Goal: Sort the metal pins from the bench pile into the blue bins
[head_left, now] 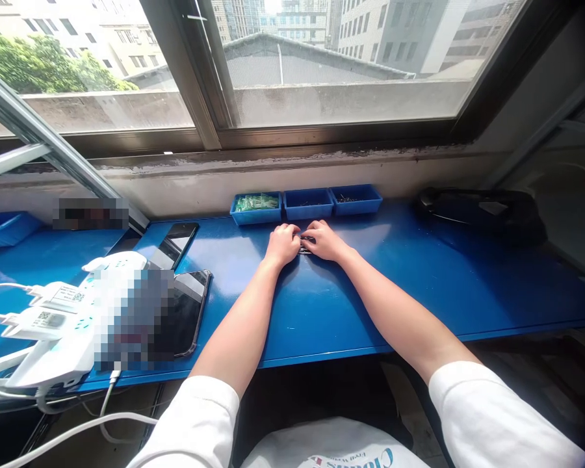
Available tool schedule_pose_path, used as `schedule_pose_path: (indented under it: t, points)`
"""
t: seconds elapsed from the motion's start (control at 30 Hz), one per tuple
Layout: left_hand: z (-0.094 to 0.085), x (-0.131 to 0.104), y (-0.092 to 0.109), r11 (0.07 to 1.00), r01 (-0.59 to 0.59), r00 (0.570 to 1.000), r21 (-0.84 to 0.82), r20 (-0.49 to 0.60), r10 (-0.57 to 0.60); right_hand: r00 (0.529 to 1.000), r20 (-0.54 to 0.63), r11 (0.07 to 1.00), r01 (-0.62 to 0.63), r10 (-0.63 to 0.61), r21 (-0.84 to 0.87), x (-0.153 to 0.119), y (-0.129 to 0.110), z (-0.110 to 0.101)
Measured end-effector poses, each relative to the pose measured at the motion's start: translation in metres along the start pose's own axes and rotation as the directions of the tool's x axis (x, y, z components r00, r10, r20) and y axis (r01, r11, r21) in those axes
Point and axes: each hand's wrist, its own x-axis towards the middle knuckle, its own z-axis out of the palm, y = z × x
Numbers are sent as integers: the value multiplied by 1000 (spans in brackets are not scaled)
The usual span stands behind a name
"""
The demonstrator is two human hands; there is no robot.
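My left hand [283,244] and my right hand [325,240] rest close together on the blue table [322,312], fingers curled inward. Between them lie small, thin, dark and shiny pieces [305,249], partly covered by my fingers and too small to name. Both hands touch or pinch at this spot, and what sits within the fingertips is hidden. Just beyond stand three blue bins in a row. The left bin [256,220] holds green and clear packets [257,202], the middle bin [308,212] a few tiny dark bits, and the right bin [358,207] small dark parts.
At left lie a phone [179,240], a larger dark-screened device [188,318] and a white power strip [112,286] with plugged-in chargers and cables. A black bag [482,214] sits at the back right. Another blue tray [10,227] is far left, beyond a metal frame [73,156].
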Motion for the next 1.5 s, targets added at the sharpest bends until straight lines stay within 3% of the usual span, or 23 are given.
schedule_pose_path:
  t: [0.17, 0.4, 0.53, 0.73, 0.87, 1.0, 1.2, 1.5]
  points:
    - [0, -2, 2, 996, -81, 997, -22, 15, 82, 999, -3, 998, -39, 39, -42, 1, -2, -1]
    - [0, -2, 2, 994, -106, 994, -31, 6, 106, 996, -6, 996, -92, 92, -11, 4, -1, 0]
    - [-2, -2, 3, 987, -131, 991, -94, -34, 128, 994, -68, 995, -84, 87, 53, 4, 2, 0]
    - [-4, -1, 1, 945, -207, 974, -253, -149, 173, 952, -249, 941, -94, 181, 325, 5, 0, -2]
    - [-1, -1, 0, 930, -234, 965, -284, -180, 188, 959, -169, 787, -79, 228, 612, 5, -3, -4]
    - [0, -1, -2, 929, -259, 960, -264, -177, 217, 956, -129, 706, -102, 265, 701, 5, -4, -5]
    - [-1, 1, -4, 959, -205, 966, -197, -200, 165, 944, -181, 712, -74, 276, 698, 4, -2, -8]
    - [-6, 0, 0, 988, -104, 992, -117, -87, 94, 942, -161, 744, -121, 296, 657, 3, -2, -8]
